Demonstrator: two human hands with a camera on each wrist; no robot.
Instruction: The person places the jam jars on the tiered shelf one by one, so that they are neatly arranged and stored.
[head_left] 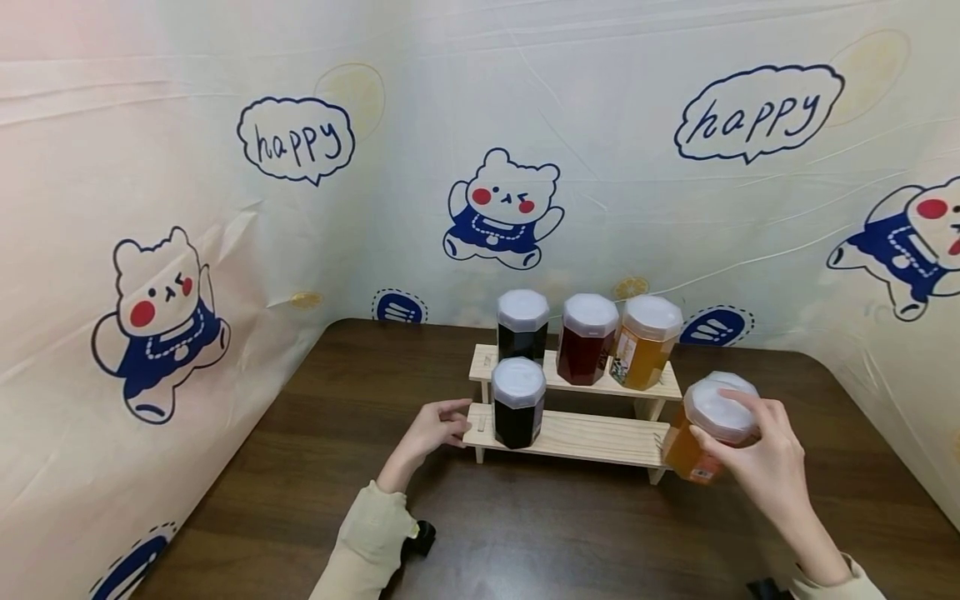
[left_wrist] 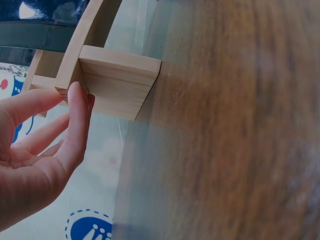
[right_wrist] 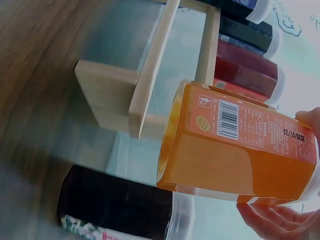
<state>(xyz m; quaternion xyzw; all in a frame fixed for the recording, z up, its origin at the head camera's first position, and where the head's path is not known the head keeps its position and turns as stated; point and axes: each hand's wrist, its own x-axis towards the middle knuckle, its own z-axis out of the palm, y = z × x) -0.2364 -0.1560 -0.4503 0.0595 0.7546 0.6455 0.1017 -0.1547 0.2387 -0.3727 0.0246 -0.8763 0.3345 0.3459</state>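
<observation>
My right hand [head_left: 772, 458] grips an orange jar [head_left: 684, 454] by its white lid, tilted and just off the right end of the two-tier wooden rack [head_left: 600, 437]. In the right wrist view the label and barcode of this orange jar [right_wrist: 225, 165] face the camera. My left hand [head_left: 429, 432] pinches the left end of the lower shelf, and the left wrist view has thumb and finger at the corner of the wooden rack [left_wrist: 120, 65]. A dark jar [head_left: 517, 417] stands at the left of the lower shelf.
On the upper shelf stand another dark jar [head_left: 522, 340], a dark red jar [head_left: 583, 358] and an amber jar [head_left: 637, 362]. One more dark jar [right_wrist: 115, 205] is on the brown table [head_left: 540, 533] beyond the rack's right end. A printed curtain [head_left: 405, 208] hangs behind.
</observation>
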